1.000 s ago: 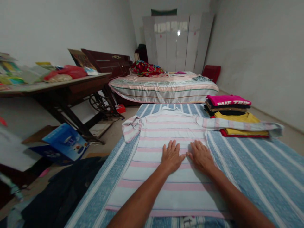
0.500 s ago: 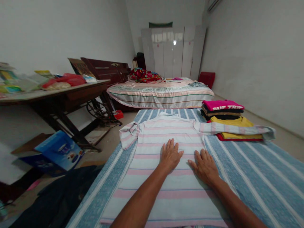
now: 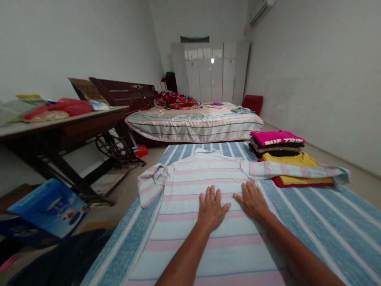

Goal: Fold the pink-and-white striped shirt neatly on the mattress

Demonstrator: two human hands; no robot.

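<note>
A white shirt with pink and blue stripes lies spread out flat on the blue-and-white striped bed cover. My left hand rests palm down on the middle of the shirt, fingers stretched out. Just to its right, my right hand also lies flat and open on the shirt. The shirt's right sleeve stretches out across a stack of folded clothes. Its left sleeve is bunched at the bed's left edge.
The stack of folded clothes, pink on top and yellow and red below, sits at the bed's far right. A second bed stands beyond, with white wardrobes behind it. A wooden table and a blue box are at the left, dark cloth on the floor.
The view has tilted and shifted so the shirt sits lower in the picture. Both hands stay flat on the shirt; the right hand has slid slightly outward and back toward the left.
</note>
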